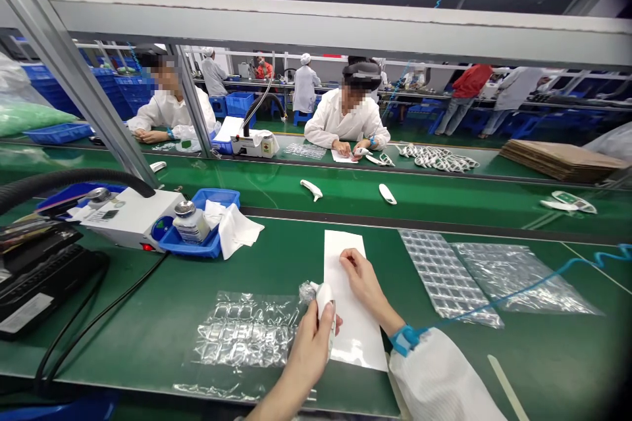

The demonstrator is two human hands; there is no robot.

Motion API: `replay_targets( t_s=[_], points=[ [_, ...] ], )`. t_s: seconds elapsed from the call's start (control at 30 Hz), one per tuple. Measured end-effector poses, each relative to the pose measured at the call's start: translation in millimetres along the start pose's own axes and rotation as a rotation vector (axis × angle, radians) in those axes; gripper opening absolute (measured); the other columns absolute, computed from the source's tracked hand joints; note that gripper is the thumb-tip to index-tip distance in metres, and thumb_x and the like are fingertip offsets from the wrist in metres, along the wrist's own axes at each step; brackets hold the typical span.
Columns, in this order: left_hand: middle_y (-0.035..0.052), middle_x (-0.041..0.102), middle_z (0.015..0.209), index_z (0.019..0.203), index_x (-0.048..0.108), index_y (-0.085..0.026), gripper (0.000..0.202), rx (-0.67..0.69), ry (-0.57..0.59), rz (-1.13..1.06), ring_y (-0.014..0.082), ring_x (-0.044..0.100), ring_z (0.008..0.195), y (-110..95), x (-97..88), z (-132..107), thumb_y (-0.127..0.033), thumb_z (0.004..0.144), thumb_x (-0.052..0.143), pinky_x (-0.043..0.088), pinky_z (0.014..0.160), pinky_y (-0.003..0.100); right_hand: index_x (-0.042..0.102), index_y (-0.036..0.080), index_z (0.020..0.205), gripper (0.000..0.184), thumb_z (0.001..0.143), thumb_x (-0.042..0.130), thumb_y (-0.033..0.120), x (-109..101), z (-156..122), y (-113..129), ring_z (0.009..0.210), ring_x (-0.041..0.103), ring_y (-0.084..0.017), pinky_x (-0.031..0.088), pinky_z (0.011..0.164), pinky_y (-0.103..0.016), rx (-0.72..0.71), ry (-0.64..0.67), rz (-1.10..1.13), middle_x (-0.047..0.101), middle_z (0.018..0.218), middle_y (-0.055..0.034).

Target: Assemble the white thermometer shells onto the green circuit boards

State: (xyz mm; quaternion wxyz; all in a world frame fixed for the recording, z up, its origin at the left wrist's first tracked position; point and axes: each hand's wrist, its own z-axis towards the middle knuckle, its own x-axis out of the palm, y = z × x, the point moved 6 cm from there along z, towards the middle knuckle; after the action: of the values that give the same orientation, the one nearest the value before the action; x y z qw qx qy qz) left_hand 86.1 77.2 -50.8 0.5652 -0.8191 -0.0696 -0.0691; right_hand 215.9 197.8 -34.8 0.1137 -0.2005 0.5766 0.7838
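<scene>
A: Where's the shell [323,299]?
B: In the left hand [306,342], fingers wrapped around it, over the left edge of the sheet [363,339].
A: And the right hand [363,279]?
B: Above the sheet, thumb and forefinger nearly closed together. I can't tell whether anything is pinched between them.
A: What could go wrong?
B: The shell looks smooth. If the left grip loosens, I think it could slip and knock against the bench [172,316].
A: Anything else?
B: The cord [563,268] runs from the right wrist strap [405,340] across the tray [444,273] and bag [528,276]. A quick pull of that arm might drag them. The film [241,332], just left of the left hand, could catch on a sweeping wrist too.
</scene>
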Motion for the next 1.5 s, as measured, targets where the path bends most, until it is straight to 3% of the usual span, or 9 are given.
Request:
replay_targets(
  t_s=[0.17,0.27,0.37,0.67,1.2,1.4,1.5],
  points=[
    [0.0028,0.061,0.053,0.084,0.061,-0.014,0.056,-0.036,0.029,-0.282,0.0131,0.054,0.048,-24.1,-3.0,-12.3,-0.065,0.086,0.038,0.044,0.051,0.024,0.048,0.021,0.077,0.018,0.092,0.045,0.030,-1.8,-24.0,64.5,0.067,0.046,-0.015,0.040,0.063,-0.027,-0.041,0.085,0.156,0.046,0.073,0.0015],
    [0.0018,0.059,0.048,0.076,0.060,-0.014,0.052,-0.068,0.045,-0.398,0.0109,0.049,0.042,-26.9,-10.0,-17.4,-0.062,0.086,0.042,0.037,0.044,0.021,0.050,0.021,0.077,0.019,0.094,0.047,0.028,12.4,-49.0,103.4,0.066,0.051,-0.013,0.042,0.065,-0.027,-0.049,0.256,0.283,0.048,0.075,0.0012],
    [0.0013,0.057,0.047,0.067,0.057,-0.015,0.047,-0.086,0.034,-0.441,0.0108,0.050,0.041,-23.2,-14.7,-22.4,-0.058,0.085,0.048,0.037,0.043,0.021,0.050,0.021,0.077,0.020,0.095,0.046,0.028,25.6,-64.0,118.2,0.062,0.051,-0.012,0.043,0.061,-0.026,-0.034,0.302,0.265,0.050,0.079,0.0003],
    [-0.0012,0.055,0.046,0.076,0.058,-0.016,0.052,-0.081,-0.023,-0.479,0.0109,0.049,0.040,-14.4,-19.0,-31.0,-0.066,0.082,0.047,0.036,0.044,0.023,0.054,0.024,0.079,0.022,0.094,0.046,0.037,39.6,-67.7,111.9,0.065,0.055,-0.017,0.044,0.051,-0.027,-0.027,0.208,0.220,0.051,0.078,-0.0020],
    [-0.0021,0.052,0.047,0.074,0.056,-0.016,0.056,-0.057,-0.025,-0.368,0.0105,0.048,0.043,-16.5,-20.6,-34.8,-0.069,0.083,0.040,0.038,0.045,0.022,0.055,0.023,0.080,0.015,0.092,0.048,0.030,41.9,-69.2,116.5,0.069,0.054,-0.018,0.045,0.061,-0.030,-0.090,0.161,0.127,0.052,0.079,-0.0026],
    [-0.0062,0.048,0.051,0.076,0.052,-0.019,0.045,0.033,-0.069,-0.141,0.0070,0.045,0.037,-15.8,-29.7,-29.3,-0.064,0.081,0.050,0.030,0.033,0.016,0.049,0.023,0.094,0.020,0.094,0.045,0.042,56.3,-70.6,91.0,0.042,0.044,-0.012,0.037,0.042,-0.024,0.185,0.204,0.415,0.043,0.053,0.0071],
    [-0.0051,0.049,0.047,0.076,0.053,-0.018,0.050,-0.005,-0.102,-0.079,0.0077,0.042,0.030,-10.9,-36.4,-24.1,-0.066,0.084,0.041,0.026,0.028,0.016,0.053,0.023,0.103,0.021,0.093,0.048,0.041,52.0,-66.3,94.2,0.053,0.048,-0.012,0.040,0.049,-0.025,0.089,0.160,0.390,0.055,0.078,-0.0006]
  ],
)
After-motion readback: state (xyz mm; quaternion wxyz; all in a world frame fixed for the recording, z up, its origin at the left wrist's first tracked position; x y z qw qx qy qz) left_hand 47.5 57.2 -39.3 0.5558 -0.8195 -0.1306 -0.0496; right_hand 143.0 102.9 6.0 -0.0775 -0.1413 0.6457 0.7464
